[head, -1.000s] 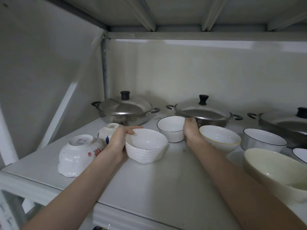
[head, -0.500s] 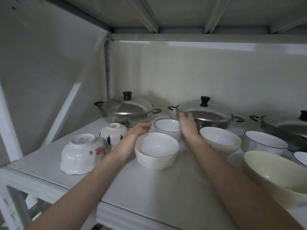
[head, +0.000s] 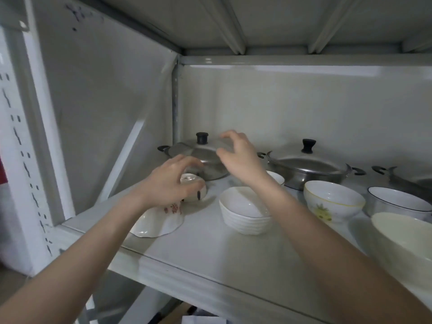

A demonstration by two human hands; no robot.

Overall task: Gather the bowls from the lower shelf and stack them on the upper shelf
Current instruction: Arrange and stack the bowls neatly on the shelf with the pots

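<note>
Several bowls stand on the grey shelf (head: 205, 256). My left hand (head: 167, 183) arches over a small upturned white bowl with dark marks (head: 195, 191), fingers spread above its foot ring, and the bowl rests on the shelf. My right hand (head: 240, 157) hovers higher, empty, fingers curled apart in front of the left pot's lid. A ribbed white bowl (head: 245, 212) sits upright under my right forearm. An upturned scalloped bowl with red characters (head: 159, 222) lies under my left wrist. A dark-rimmed white bowl (head: 277, 177) is mostly hidden behind my right wrist.
Three lidded steel pots line the back: the left pot (head: 187, 153), the middle pot (head: 308, 167) and the right pot (head: 409, 181). To the right stand a yellow-rimmed bowl (head: 334, 201), a dark-rimmed bowl (head: 399, 203) and a large cream bowl (head: 406, 242). The upper shelf's underside (head: 280, 22) is overhead.
My left hand has left the ribbed bowl and moved left over the small upturned bowl. My right hand has let go of the dark-rimmed bowl and risen up and left.
</note>
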